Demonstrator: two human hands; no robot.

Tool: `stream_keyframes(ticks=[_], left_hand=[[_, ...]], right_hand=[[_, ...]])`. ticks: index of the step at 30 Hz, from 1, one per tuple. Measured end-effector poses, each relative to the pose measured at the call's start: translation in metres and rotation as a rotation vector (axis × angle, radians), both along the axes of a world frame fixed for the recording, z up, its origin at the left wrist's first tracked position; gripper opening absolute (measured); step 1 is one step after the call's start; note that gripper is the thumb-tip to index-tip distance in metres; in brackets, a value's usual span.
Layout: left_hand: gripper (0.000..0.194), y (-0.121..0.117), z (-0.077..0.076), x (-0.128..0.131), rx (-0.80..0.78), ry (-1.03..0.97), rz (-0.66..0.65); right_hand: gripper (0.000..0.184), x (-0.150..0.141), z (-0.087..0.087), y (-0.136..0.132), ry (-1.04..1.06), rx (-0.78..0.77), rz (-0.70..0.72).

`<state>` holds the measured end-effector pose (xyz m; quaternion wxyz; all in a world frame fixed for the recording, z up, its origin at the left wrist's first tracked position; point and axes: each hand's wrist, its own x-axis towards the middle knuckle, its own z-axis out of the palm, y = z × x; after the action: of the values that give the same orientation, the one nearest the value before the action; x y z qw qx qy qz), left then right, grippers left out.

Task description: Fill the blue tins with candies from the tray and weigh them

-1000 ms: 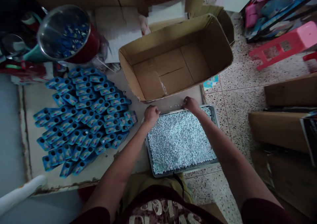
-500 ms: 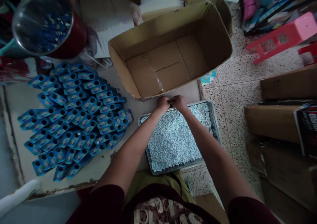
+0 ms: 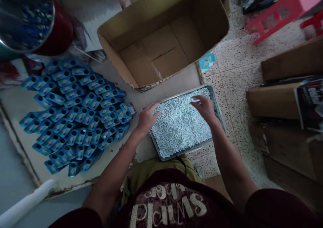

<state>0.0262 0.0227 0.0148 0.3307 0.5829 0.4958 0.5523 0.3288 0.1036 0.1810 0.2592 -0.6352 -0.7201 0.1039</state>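
Note:
A metal tray (image 3: 217, 103) heaped with small pale blue-white pellets (image 3: 180, 123) lies in front of me, half on a board, half over the floor. My left hand (image 3: 146, 118) rests flat on the pellets at the tray's left edge, fingers stretched out. My right hand (image 3: 204, 107) lies on the pellets near the far right corner, fingers spread. Neither hand holds anything that I can see. Left of the tray lie several blue packets (image 3: 75, 113) in overlapping rows.
An empty open cardboard box (image 3: 161, 33) stands just beyond the tray. A round metal tin (image 3: 30, 19) with blue pieces sits at the far left. Cardboard boxes (image 3: 280, 97) stand on the speckled floor to the right, a pink stool (image 3: 282, 9) farther back.
My hands came together at the tray's far edge, then drew apart and back onto the pellets with fingers opened. The view has shifted down and nearer.

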Motion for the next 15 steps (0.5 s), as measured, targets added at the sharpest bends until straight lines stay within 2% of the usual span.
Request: stream_keyframes(ticks=[2,4,6,8,11,13,15], left_hand=[[0.028,-0.045,-0.035,-0.02,-0.008,0.22,0.042],[0.039,-0.082,-0.073,-0.032,-0.07,0.48,-0.059],[0.06,-0.107,-0.108,-0.035,-0.135,0.736,-0.185],[0.076,-0.119,-0.134,-0.031,-0.146,0.938,-0.286],[0.078,-0.119,-0.151,-0.023,-0.13,1.093,-0.334],[0.076,-0.114,-0.153,-0.021,-0.124,1.143,-0.32],[0.076,-0.109,-0.151,-0.023,-0.096,1.201,-0.306]], right_hand=[[0.03,0.029,0.001,-0.058,0.113,0.179,-0.252],[0.029,0.043,-0.01,-0.119,0.335,0.26,-0.482],[0.028,0.044,-0.026,-0.173,0.564,0.289,-0.659],[0.029,0.037,-0.041,-0.211,0.689,0.321,-0.76],[0.03,0.03,-0.045,-0.233,0.724,0.384,-0.796],[0.029,0.031,-0.034,-0.235,0.732,0.452,-0.777],[0.028,0.037,-0.016,-0.237,0.7,0.558,-0.688]])
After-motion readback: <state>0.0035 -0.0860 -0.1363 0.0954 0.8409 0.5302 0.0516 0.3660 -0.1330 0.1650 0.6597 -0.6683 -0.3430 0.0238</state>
